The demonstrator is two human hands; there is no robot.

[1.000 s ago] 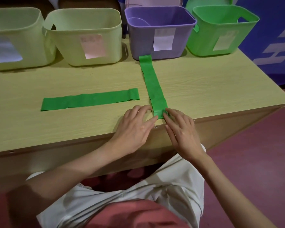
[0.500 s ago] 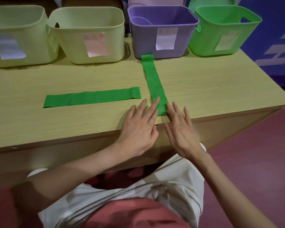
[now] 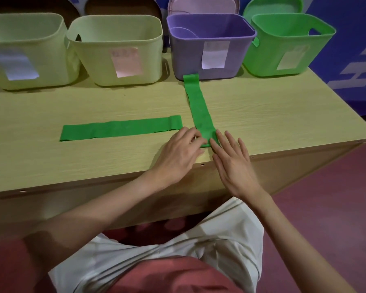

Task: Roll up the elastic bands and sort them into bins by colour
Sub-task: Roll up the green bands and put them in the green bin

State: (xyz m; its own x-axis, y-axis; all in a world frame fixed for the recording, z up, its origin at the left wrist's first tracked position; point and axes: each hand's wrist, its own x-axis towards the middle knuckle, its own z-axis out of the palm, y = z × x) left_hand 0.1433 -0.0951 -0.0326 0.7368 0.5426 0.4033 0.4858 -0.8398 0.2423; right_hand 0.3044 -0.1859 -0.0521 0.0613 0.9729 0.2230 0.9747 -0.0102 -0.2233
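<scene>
Your left hand (image 3: 179, 154) is curling its fingers onto the near end of the green elastic band (image 3: 199, 111), which is lying lengthwise on the wooden table (image 3: 283, 115) and reaching the purple bin (image 3: 209, 47). Your right hand (image 3: 234, 166) is pressing that end with straight fingers. A second green band (image 3: 118, 132) is lying flat to the left.

A staged sorting station rather than a home: a plain pale wood-grain table (image 3: 262, 115) with exposed screw holes along its near edge stands on a dark red floor (image 3: 325, 208). Four labelled plastic bins line its far edge, two pale yellow-green (image 3: 114, 49), one purple (image 3: 211, 39), one green (image 3: 283, 43). A blue wall panel (image 3: 351, 39) with large white lettering rises behind.
</scene>
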